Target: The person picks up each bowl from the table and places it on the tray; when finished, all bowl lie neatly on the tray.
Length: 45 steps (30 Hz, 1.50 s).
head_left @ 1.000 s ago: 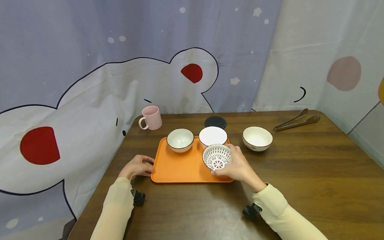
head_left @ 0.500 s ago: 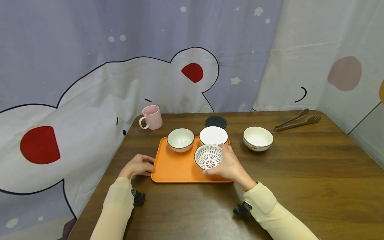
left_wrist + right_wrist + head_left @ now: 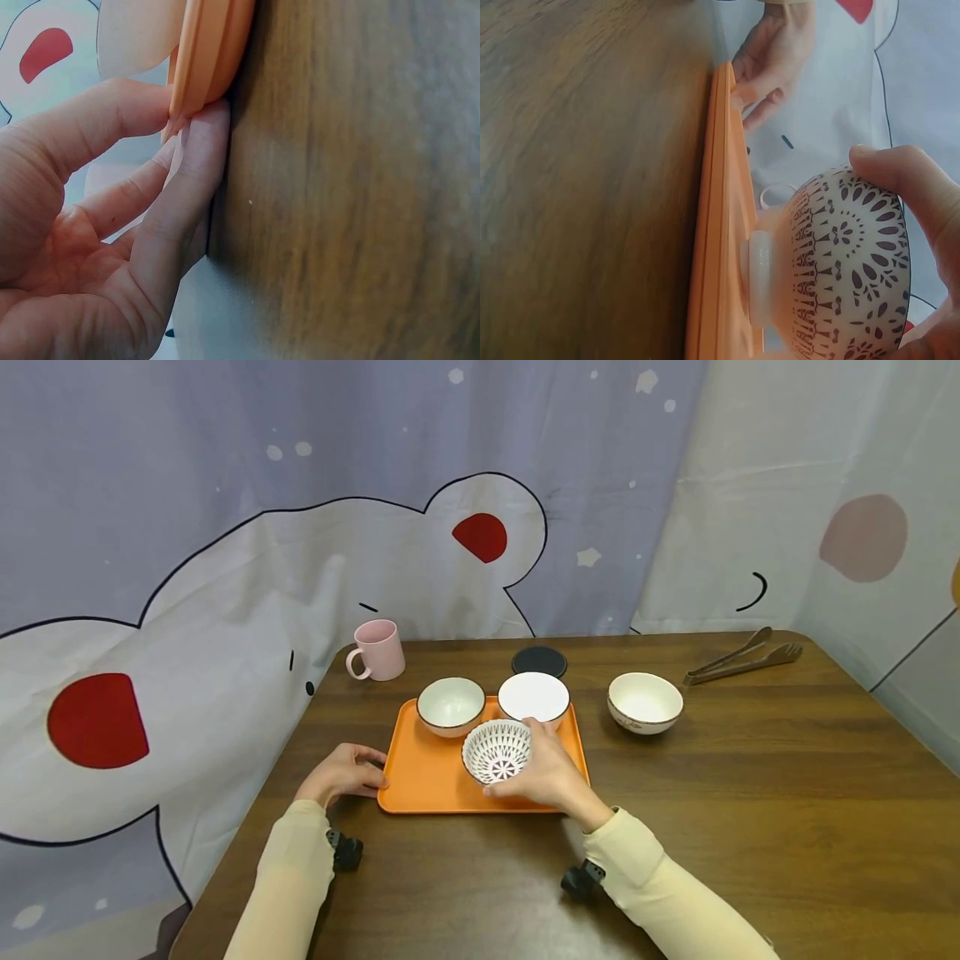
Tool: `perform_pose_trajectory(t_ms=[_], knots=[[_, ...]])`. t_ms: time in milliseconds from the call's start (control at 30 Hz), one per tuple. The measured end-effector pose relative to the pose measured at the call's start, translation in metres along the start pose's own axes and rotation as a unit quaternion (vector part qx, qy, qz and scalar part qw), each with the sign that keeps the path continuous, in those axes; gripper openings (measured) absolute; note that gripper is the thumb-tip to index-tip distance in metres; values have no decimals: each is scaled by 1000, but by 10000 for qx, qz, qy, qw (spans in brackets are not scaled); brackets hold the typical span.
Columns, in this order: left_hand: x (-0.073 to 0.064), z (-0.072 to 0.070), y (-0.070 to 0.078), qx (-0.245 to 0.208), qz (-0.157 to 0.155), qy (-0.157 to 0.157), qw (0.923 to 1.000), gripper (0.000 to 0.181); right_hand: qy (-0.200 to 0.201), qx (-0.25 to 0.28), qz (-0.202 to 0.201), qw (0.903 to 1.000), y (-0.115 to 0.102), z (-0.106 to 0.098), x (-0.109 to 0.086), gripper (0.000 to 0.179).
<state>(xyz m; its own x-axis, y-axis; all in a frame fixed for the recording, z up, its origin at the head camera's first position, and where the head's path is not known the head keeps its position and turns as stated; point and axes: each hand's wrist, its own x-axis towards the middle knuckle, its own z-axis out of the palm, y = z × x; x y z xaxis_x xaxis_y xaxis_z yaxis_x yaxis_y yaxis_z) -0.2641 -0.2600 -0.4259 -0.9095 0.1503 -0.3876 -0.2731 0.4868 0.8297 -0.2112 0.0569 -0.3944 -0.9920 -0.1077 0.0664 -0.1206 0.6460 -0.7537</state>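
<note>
An orange tray [image 3: 420,785] lies on the table. My left hand [image 3: 347,774] pinches its left edge, the thumb [image 3: 112,112] on the rim and a finger tucked against its underside. My right hand [image 3: 551,768] grips a black-and-white patterned bowl [image 3: 497,752] by its side, upright over the middle of the tray. In the right wrist view the bowl's foot [image 3: 759,277] is very close to the tray; whether they touch I cannot tell. At the tray's back stand a pale green bowl [image 3: 452,706] on the left and a white bowl [image 3: 533,695] on the right.
Right of the tray sits another white bowl [image 3: 645,702]. Metal tongs [image 3: 742,662] lie at the back right. Behind the tray are a black round coaster [image 3: 539,660] and, to the left, a pink mug [image 3: 379,650]. A printed curtain [image 3: 315,560] hangs behind the table [image 3: 787,793].
My right hand has carried the patterned bowl leftward, from the tray's right part to its middle. The left hand has stayed on the tray's edge.
</note>
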Motion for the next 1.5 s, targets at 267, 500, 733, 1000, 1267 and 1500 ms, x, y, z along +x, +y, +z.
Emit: perform_pose_trajectory(t_ms=[267,500,733,1000,1267,1500], knots=[[-3,1,0,-8,25,-60,10000,54,-80,147,-152,9997,-7,13,3,111],[-2,0,2,24,14,-50,10000,54,-180,211,-234,9993,-15,25,5,111],[-1,-1,4,34,39,-126,9999,55,-330,115,-245,9991,-25,37,6,113],[-2,0,2,44,87,-140,9999,55,-455,13,-289,9985,-32,51,8,117],[-3,0,5,-1,114,-91,9999,53,-523,-146,-352,9979,-36,57,8,119],[-4,1,4,144,6,-84,9999,55,-647,227,-221,9974,-35,55,1,128]])
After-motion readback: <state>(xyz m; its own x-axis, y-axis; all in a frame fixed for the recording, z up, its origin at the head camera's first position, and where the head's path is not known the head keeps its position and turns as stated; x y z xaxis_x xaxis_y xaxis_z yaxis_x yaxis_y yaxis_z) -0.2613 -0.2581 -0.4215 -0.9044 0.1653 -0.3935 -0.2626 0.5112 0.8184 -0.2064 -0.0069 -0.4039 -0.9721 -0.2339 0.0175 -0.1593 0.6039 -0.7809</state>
